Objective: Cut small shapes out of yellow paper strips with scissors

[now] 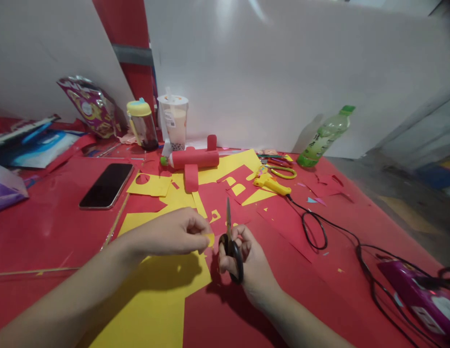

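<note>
My left hand [174,235] pinches a small scrap of yellow paper [210,239] between thumb and fingers, just above a large yellow sheet [152,299]. My right hand [248,263] grips black-handled scissors [230,244], blades closed and pointing away from me, right beside the scrap. Red paper [225,198] with cut-out holes lies under and beyond both hands on the red table [50,227].
A phone [107,185] lies at left. A red paper roll [192,158], bubble tea cup [173,121], yellow-lidded jar [141,123] and green bottle [324,136] stand at the back. A yellow glue gun [270,183] trails a black cord [337,237] to a purple power strip [416,290].
</note>
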`<state>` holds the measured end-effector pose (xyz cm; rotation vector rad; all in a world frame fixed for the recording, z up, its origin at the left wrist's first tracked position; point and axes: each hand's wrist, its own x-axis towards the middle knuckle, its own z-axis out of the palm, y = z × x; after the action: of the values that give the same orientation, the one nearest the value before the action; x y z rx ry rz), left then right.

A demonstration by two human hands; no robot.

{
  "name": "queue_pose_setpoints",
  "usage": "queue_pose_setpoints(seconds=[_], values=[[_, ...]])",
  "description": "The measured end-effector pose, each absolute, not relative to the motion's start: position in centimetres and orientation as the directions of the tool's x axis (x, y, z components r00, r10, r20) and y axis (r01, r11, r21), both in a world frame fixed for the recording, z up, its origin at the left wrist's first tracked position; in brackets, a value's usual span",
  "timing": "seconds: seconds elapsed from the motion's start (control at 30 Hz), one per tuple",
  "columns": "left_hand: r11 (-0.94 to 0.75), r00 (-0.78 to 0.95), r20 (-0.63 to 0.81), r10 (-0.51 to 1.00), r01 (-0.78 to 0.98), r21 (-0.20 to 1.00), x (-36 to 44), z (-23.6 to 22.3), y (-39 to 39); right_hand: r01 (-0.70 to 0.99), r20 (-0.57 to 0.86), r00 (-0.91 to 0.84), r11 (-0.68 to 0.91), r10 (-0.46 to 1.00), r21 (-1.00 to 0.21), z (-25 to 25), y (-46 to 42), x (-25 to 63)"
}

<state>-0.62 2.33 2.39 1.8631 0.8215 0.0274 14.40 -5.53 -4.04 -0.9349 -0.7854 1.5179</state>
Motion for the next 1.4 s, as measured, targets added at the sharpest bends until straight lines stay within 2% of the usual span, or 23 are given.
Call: queue_pose_setpoints(seconds=[0.13, 0.23, 0.47, 0.63, 0.8, 1.0, 1.23, 1.4], values=[[-0.281, 0.840, -0.310, 0.445, 0.460, 0.842, 0.0, 1.7, 1.8, -0.422, -0.106, 0.040, -0.079, 0.994, -0.903, -4.1, -5.5, 14.4], [-0.309, 0.864, -0.295, 0.408, 0.435, 0.846, 0.3, 1.2, 1.5, -0.387, -0.099, 0.039, -0.076, 0.994, -0.919, -3.8, -5.6, 14.4], [-0.356, 0.868, -0.286, 0.406, 0.439, 0.825, 0.4, 0.8, 1.5, -0.323, -0.094, 0.000, -0.089, 0.996, -0.942, -3.6, -5.9, 14.3], [-0.358, 0.841, -0.283, 0.460, 0.468, 0.808, 0.5, 0.9, 1.6, -0.276, -0.049, 0.097, -0.021, 0.994, -0.961, -3.7, -5.8, 14.3], [-0.247, 0.790, -0.311, 0.529, 0.493, 0.834, 0.8, 0.5, 1.6, -0.241, -0.023, 0.253, 0.040, 0.967, -0.970, -3.8, -5.6, 14.5], [-0.095, 0.762, -0.310, 0.568, 0.435, 0.895, 1.5, -0.6, 1.2, -0.223, 0.009, 0.297, 0.078, 0.955, -0.972, -3.8, -5.4, 14.9], [-0.207, 0.743, -0.234, 0.627, 0.448, 0.870, 1.8, -0.3, 1.1, -0.236, 0.000, 0.282, 0.070, 0.959, -0.969, -3.9, -5.4, 14.9], [-0.103, 0.725, -0.293, 0.623, 0.448, 0.888, 1.7, -0.5, 1.1, -0.237, -0.025, 0.286, 0.046, 0.958, -0.970, -3.8, -5.4, 14.8]])
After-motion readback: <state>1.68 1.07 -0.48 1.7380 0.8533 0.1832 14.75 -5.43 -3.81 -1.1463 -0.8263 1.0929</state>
